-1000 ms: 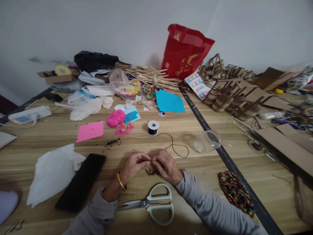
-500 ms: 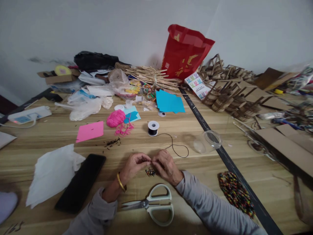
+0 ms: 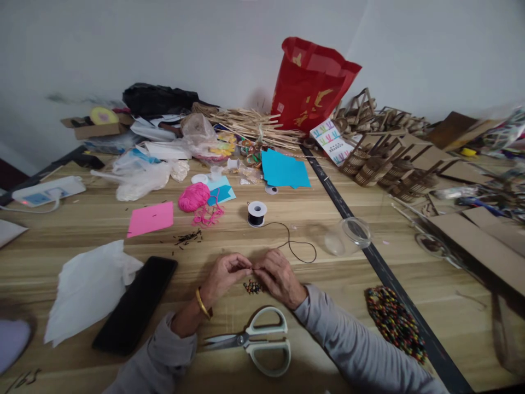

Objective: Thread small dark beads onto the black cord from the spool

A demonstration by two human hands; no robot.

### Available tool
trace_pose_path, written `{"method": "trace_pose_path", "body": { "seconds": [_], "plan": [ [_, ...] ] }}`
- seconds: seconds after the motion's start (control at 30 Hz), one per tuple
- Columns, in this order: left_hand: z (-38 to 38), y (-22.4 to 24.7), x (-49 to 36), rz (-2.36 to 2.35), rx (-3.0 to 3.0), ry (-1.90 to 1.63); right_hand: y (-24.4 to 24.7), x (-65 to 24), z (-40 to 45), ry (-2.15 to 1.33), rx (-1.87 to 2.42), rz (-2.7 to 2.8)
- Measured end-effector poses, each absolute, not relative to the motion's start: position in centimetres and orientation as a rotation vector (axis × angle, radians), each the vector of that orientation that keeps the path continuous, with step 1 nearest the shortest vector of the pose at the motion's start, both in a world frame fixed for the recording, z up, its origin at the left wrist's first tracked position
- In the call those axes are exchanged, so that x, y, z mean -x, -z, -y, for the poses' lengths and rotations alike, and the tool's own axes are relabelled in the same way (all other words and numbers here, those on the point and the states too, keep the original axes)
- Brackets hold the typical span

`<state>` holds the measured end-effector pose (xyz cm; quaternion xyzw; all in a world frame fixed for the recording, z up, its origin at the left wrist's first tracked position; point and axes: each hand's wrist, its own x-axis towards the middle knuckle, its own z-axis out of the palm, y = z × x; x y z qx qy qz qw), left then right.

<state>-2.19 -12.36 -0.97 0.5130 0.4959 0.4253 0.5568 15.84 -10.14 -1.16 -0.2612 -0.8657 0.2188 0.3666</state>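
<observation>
My left hand (image 3: 225,276) and my right hand (image 3: 278,278) meet fingertip to fingertip just above the table, both pinched closed. A thin black cord (image 3: 289,239) runs from a white spool (image 3: 257,213) in a loose loop to behind my right hand, which grips it. What my left fingertips pinch is too small to make out. Right below the fingertips lies a small cluster of multicoloured beads (image 3: 253,287). Nearer to me, scissors (image 3: 266,342) with pale handles lie slightly parted, between my forearms.
A black phone (image 3: 137,303) and white tissue (image 3: 84,290) lie left. Black snippets (image 3: 188,237), pink paper (image 3: 151,219) and pink yarn (image 3: 194,197) sit further back. To the right are a clear round container (image 3: 356,232) and a heap of strung beads (image 3: 396,323).
Almost nothing differs. Both hands keep the same pinch at the same place, and the view has shifted very slightly.
</observation>
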Motion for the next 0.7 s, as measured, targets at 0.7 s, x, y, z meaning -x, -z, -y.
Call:
{"method": "trace_pose_path", "body": {
  "seconds": [0.7],
  "plan": [
    [12.51,1.50,2.33,-1.171,-1.244,-1.020,0.39,-15.92,10.45,-0.578,0.683,2.245]
  ]
}}
